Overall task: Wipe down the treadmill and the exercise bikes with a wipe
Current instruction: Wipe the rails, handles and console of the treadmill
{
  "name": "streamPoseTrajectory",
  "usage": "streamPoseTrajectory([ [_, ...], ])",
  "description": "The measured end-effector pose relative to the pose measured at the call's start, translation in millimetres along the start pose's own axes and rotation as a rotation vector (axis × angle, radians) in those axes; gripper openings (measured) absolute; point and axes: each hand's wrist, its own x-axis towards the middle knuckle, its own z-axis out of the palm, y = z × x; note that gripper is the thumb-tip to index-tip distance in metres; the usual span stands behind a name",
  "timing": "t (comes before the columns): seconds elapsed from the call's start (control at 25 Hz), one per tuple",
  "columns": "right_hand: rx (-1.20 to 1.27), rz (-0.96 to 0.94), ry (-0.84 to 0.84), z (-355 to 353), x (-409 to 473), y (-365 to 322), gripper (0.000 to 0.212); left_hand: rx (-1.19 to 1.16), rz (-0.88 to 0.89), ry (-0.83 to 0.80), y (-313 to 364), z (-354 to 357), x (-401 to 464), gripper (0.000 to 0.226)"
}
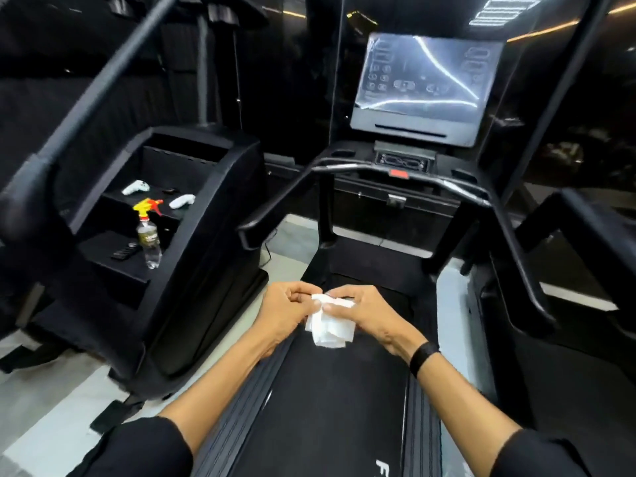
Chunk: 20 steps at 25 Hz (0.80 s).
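Note:
A white wipe (328, 327) hangs crumpled between both my hands, above the black treadmill belt (330, 407). My left hand (287, 311) pinches its upper left edge with curled fingers. My right hand (361, 309) pinches the top right part between thumb and fingers. The treadmill console screen (425, 86) stands ahead, with the handrails (395, 168) and a red stop button (398, 173) below it. No exercise bike can be made out.
A black stair-climber machine (192, 235) stands to the left. On its steps are a spray bottle (148, 235) with a yellow and red trigger, two white controllers (136, 187) (182, 201) and a dark remote (124, 252). Another dark machine (585, 253) is on the right.

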Motion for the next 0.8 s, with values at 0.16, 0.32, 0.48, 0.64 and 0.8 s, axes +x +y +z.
streamPoseTrajectory([
  [0.16, -0.197, -0.050, -0.051, 11.7, 67.3, -58.3, 0.021, 0.138, 0.079, 0.054, 24.8, -55.5, 52.2, 0.020],
  [0.32, -0.233, -0.099, -0.013, 36.0, 128.2, -78.6, 0.011, 0.112, 0.096, 0.084, 22.2, -95.1, 95.4, 0.016],
  [0.48, -0.138, -0.052, 0.078, 55.1, 173.2, -88.8, 0.017, -0.039, 0.030, 0.002, 19.2, -121.4, 134.2, 0.016],
  [0.64, -0.099, 0.010, 0.058, 62.9, 214.1, -94.1, 0.026, -0.047, 0.010, 0.028, 12.1, -147.9, 174.1, 0.019],
  [0.8, 0.055, 0.159, -0.090, 57.7, 236.6, -80.7, 0.026, -0.047, -0.034, -0.013, -10.2, -156.1, 200.6, 0.003],
])
